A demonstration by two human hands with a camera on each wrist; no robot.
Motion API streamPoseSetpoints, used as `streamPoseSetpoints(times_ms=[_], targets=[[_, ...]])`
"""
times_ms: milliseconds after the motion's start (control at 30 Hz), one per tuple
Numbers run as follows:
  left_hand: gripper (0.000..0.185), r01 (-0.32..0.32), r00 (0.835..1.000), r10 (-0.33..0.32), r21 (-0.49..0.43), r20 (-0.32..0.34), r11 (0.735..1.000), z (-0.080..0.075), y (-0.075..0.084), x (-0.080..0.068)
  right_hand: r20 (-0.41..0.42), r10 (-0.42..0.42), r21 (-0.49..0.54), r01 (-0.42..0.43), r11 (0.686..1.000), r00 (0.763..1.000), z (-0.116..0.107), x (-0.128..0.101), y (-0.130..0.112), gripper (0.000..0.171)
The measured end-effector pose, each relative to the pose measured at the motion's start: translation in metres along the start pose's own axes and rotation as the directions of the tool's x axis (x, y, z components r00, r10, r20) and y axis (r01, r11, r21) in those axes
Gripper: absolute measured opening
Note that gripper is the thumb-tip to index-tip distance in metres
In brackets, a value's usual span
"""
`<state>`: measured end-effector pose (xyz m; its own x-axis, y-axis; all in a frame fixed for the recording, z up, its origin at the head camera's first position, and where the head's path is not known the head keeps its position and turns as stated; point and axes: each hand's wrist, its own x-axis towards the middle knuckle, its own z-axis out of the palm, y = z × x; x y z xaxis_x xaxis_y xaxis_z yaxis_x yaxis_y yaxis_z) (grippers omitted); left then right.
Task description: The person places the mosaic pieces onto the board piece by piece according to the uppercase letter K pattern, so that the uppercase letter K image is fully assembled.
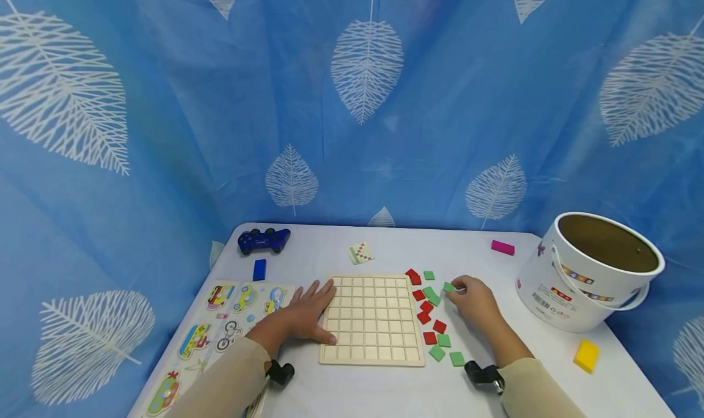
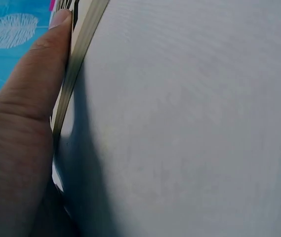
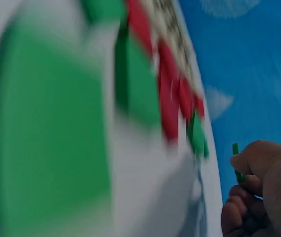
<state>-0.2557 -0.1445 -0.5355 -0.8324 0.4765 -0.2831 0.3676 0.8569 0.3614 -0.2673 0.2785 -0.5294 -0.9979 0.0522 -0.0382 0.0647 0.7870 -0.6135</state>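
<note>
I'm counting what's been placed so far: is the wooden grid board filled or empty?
Empty. Every square of the grid board shows bare wood, and the red and green tiles lie beside it on the table.

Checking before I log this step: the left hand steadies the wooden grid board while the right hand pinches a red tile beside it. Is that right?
Not quite: the tile pinched by the right hand is green, not red, as the head view shows and the right wrist view confirms. The rest holds: the left hand rests against the wooden grid board, at its left edge.
</note>
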Motion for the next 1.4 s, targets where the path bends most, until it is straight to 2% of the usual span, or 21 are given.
streamPoseSetpoints(times_ms=[100,233,333,500,700,933,1033,1167,1300,1400], targets=[[0.129,0.002,1.0,-0.002,-0.005,0.012,1.0,0.001,-0.001,0.0,-0.009,-0.027,0.112,0.027,0.993,1.0,0.03,0.003,-0.043,0.034],[0.128,-0.007,1.0,0.007,-0.014,0.02,1.0,0.0,-0.001,0.0,0.043,-0.178,0.215,0.165,0.963,0.983,0.079,0.013,-0.097,0.028],[0.127,-0.011,1.0,0.011,-0.017,0.029,1.0,-0.002,0.001,0.0,0.083,-0.251,0.204,0.23,0.951,0.964,0.109,0.023,-0.125,0.025],[0.127,0.006,0.999,-0.006,0.001,0.052,1.0,-0.004,0.003,0.002,0.079,-0.263,0.114,0.253,0.961,0.962,0.135,0.034,-0.15,0.025],[0.128,0.007,0.999,-0.007,0.007,0.048,1.0,-0.002,0.002,0.003,0.08,-0.272,0.022,0.271,0.962,0.959,0.142,0.032,-0.157,0.032],[0.132,0.01,0.999,-0.01,0.001,0.034,1.0,-0.001,0.001,0.004,0.036,-0.314,0.005,0.314,0.95,0.949,0.144,0.027,-0.159,0.015],[0.132,0.009,0.999,-0.01,0.01,0.039,1.0,-0.003,0.002,0.006,0.023,-0.316,-0.017,0.317,0.948,0.948,0.142,0.028,-0.159,0.014],[0.131,0.007,0.999,-0.008,0.023,0.046,1.0,-0.004,0.004,0.009,0.05,-0.3,-0.014,0.301,0.954,0.953,0.136,0.03,-0.158,0.017],[0.131,0.002,0.999,-0.003,0.01,0.049,1.0,-0.004,0.005,0.008,0.064,-0.272,0.07,0.267,0.961,0.96,0.122,0.036,-0.148,0.027],[0.133,0.026,0.999,-0.026,0.001,0.046,1.0,-0.004,0.004,0.005,-0.003,-0.221,0.112,0.22,0.969,0.975,0.095,0.046,-0.128,0.029]])
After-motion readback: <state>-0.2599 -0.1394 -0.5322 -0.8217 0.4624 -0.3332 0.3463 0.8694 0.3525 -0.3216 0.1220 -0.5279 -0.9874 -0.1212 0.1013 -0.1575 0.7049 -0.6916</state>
